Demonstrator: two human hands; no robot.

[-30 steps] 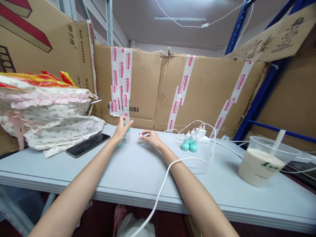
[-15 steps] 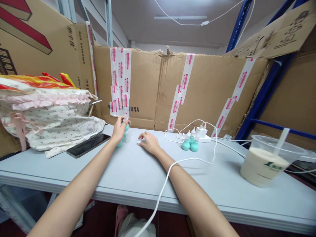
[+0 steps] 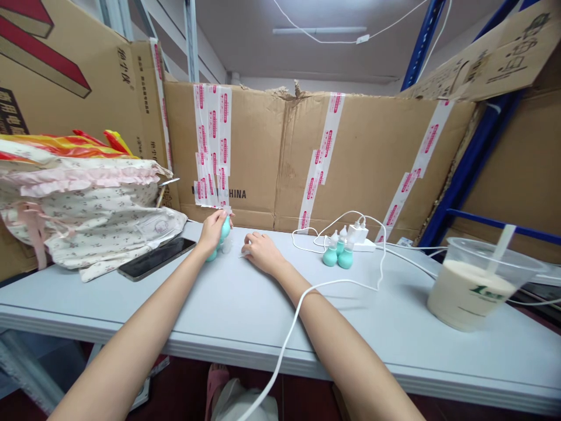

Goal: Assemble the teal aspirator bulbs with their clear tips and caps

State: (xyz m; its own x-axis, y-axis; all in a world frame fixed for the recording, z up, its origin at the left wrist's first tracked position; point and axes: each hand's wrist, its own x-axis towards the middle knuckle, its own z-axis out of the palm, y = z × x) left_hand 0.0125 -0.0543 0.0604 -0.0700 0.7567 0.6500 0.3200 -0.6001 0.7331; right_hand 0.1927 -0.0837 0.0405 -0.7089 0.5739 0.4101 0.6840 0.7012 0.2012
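Observation:
My left hand [image 3: 211, 230] is closed round a small teal bulb-shaped bottle [image 3: 224, 229] near the back of the grey table [image 3: 245, 304]. More teal shows below the hand at the table surface. My right hand [image 3: 259, 250] rests just right of it, fingers curled over a small clear piece [image 3: 243, 254] that I cannot make out. A clear cap-like piece [image 3: 227, 247] lies between the hands. Three more teal bottles with white tips [image 3: 338, 254] stand further right.
A black phone [image 3: 155, 258] lies left of my left hand beside a pile of floral cloth [image 3: 87, 210]. A white charger and cables [image 3: 357, 234] sit at the back. A plastic cup of milky drink [image 3: 473, 286] stands at right. Taped cardboard [image 3: 272, 158] walls the table.
My left hand went from open fingers above the teal bottle to closed round it. My right hand's fingers curled in and drew slightly left over the small piece.

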